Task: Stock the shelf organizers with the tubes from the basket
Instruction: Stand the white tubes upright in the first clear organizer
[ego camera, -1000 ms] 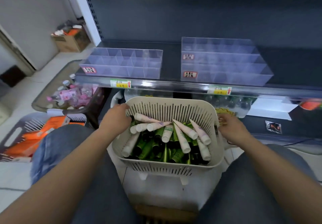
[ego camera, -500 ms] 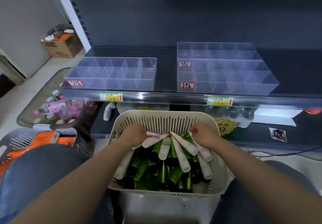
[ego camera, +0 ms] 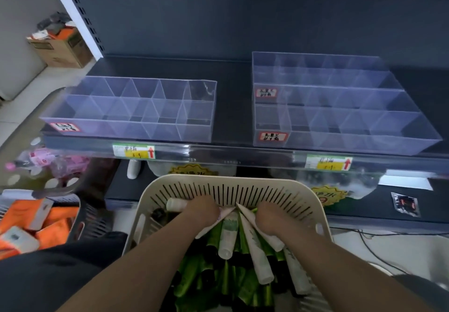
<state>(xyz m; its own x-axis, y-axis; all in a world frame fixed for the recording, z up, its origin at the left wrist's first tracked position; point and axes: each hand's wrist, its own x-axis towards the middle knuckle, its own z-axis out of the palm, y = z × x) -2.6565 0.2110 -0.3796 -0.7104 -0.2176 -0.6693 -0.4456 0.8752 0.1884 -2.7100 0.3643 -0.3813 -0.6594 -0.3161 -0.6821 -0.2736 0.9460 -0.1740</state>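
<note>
A cream slotted basket (ego camera: 243, 187) sits between my knees, full of white tubes (ego camera: 258, 255) and green tubes (ego camera: 218, 285). My left hand (ego camera: 202, 211) is inside it at the far side and grips white tubes whose flat ends poke out to the right. My right hand (ego camera: 272, 217) is beside it, curled around other white tubes. Two clear compartmented organizers stand on the dark shelf above: a low left organizer (ego camera: 136, 110) and a stepped right organizer (ego camera: 335, 102). No tubes are in their compartments.
The shelf edge carries price labels (ego camera: 133, 151). A lower shelf holds bottled goods behind the basket. On the floor at left are a grey basket with orange packs (ego camera: 36, 224) and a tray of pink items (ego camera: 46, 163). A cardboard box (ego camera: 60, 44) sits far left.
Both hands left the basket's rim, went into the basket and closed around white tubes. The view has moved closer to the shelf.
</note>
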